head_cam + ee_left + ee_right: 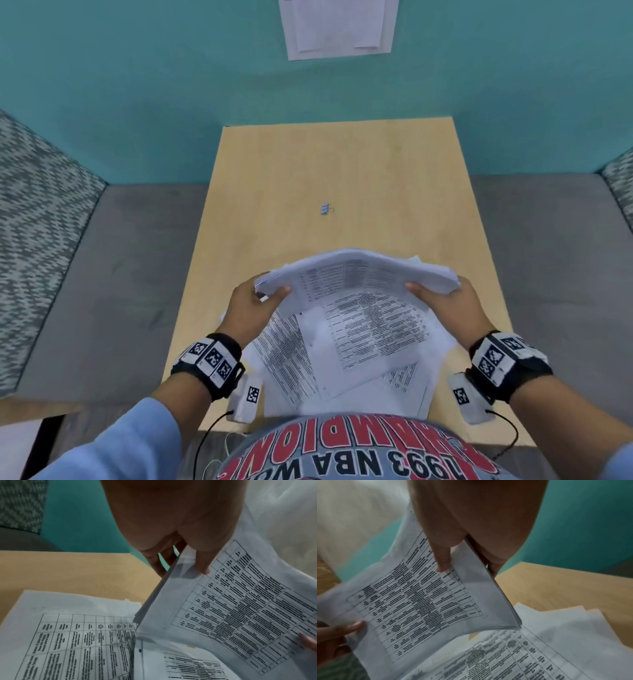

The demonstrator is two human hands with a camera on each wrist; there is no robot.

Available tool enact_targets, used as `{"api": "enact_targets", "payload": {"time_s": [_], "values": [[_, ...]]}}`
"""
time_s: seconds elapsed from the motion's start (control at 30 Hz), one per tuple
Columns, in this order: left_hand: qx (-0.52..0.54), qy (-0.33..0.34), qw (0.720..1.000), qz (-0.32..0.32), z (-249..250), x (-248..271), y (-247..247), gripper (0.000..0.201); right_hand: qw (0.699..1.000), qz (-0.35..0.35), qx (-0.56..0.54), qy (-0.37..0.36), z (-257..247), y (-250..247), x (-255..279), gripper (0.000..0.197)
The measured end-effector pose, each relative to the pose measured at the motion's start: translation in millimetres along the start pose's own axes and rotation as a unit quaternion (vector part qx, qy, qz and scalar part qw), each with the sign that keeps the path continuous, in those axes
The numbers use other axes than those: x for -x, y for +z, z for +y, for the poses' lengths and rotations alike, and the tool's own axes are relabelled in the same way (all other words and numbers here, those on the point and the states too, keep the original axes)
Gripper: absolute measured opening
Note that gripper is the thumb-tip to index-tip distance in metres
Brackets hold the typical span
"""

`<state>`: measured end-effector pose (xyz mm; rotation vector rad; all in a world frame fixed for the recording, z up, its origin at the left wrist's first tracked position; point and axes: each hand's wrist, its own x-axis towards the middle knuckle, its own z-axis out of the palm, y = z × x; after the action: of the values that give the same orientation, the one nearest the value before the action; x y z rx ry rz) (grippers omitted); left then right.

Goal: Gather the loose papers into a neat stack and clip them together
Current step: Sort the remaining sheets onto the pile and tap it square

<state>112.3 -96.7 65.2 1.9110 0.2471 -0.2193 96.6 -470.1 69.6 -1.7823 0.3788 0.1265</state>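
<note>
- My left hand [247,310] pinches the left edge of a bundle of printed sheets [356,277], thumb on top and fingers underneath; the left wrist view shows the thumb tip [203,569] pressed on the table print.
- My right hand [448,306] grips the bundle's right edge the same way, thumb over the top sheet, fingers curled below.
- I hold the bundle lifted off the table [342,164], bowed upward between the two hands; its edges look roughly even in the wrist views, though blur keeps me from judging how square they are.
- Under the bundle, loose papers [346,356] lie fanned at different angles on the near end of the table, some overhanging its near edge toward my shirt.
- The binder clip [326,209] sits alone on the bare wood, farther out than the papers and well apart from both hands.
- Beyond the table is a teal wall with a few sheets [339,27] pinned up; grey cushions flank the table on both sides.
</note>
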Motion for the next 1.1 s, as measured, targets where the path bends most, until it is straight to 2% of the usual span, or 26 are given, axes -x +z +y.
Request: {"api": "enact_targets", "payload": {"time_s": [0.03, 0.1, 0.2, 0.33, 0.47, 0.53, 0.67, 0.77, 0.83, 0.9, 0.93, 1.0, 1.03, 1.07, 1.1], "values": [[0.013, 0.002, 1.0, 0.001, 2.0, 2.5, -0.2, 0.024, 1.0, -0.004, 0.0, -0.014, -2.7, -2.1, 2.8, 0.018], [-0.003, 0.019, 0.999, -0.039, 0.4, 7.8, 0.3, 0.034, 0.998, -0.036, 0.04, -0.017, 0.4, -4.4, 7.6, 0.027], [-0.058, 0.003, 0.996, -0.069, -13.8, 11.1, -0.2, 0.041, 0.993, -0.077, 0.091, 0.012, 6.8, -2.5, 10.1, 0.023], [-0.055, 0.016, 0.998, -0.025, -8.8, 6.4, 0.0, 0.012, 0.994, -0.055, 0.098, -0.004, -7.1, -4.1, -0.1, 0.022], [0.023, 0.045, 0.998, 0.049, 12.9, 5.3, -1.2, 0.011, 0.997, -0.028, 0.054, -0.039, -21.7, -5.7, 3.7, 0.016], [0.011, 0.043, 0.998, 0.038, 13.3, 4.1, 1.0, 0.011, 0.995, -0.021, 0.083, -0.044, -16.8, -2.2, 4.2, 0.012], [-0.095, 0.025, 0.995, -0.022, 0.9, 0.8, 3.3, 0.009, 0.988, -0.037, 0.149, -0.008, 2.2, -1.7, 5.0, 0.015], [-0.067, 0.04, 0.997, -0.005, 18.6, 2.6, -0.6, 0.005, 0.982, 0.016, 0.181, -0.047, -15.6, -10.7, 4.9, 0.02], [-0.034, 0.084, 0.996, 0.01, 45.3, 6.4, -5.9, 0.008, 0.969, 0.059, 0.215, -0.105, -35.5, -15.9, 4.0, 0.022], [-0.06, 0.162, 0.985, 0.001, 79.5, 12.5, -10.3, 0.01, 0.944, 0.083, 0.271, -0.17, -52.2, -15.8, 2.8, 0.028], [-0.092, 0.208, 0.974, -0.014, 98.0, 17.1, -11.8, 0.012, 0.931, 0.069, 0.298, -0.198, -60.6, -11.2, 3.6, 0.042], [-0.179, 0.289, 0.938, -0.065, 130.3, 28.7, -10.9, 0.02, 0.917, -0.012, 0.322, -0.236, -77.4, 3.0, 6.3, 0.078], [-0.228, 0.317, 0.917, -0.084, 144.1, 35.0, -8.4, 0.024, 0.913, -0.059, 0.32, -0.247, -86.3, 13.3, 9.3, 0.085], [-0.275, 0.331, 0.898, -0.093, 154.9, 40.9, -5.3, 0.026, 0.913, -0.104, 0.304, -0.251, -92.7, 24.3, 12.8, 0.08], [-0.312, 0.338, 0.883, -0.096, 164.6, 46.2, -2.0, 0.024, 0.921, -0.139, 0.27, -0.244, -98.1, 34.7, 16.3, 0.064]]}}
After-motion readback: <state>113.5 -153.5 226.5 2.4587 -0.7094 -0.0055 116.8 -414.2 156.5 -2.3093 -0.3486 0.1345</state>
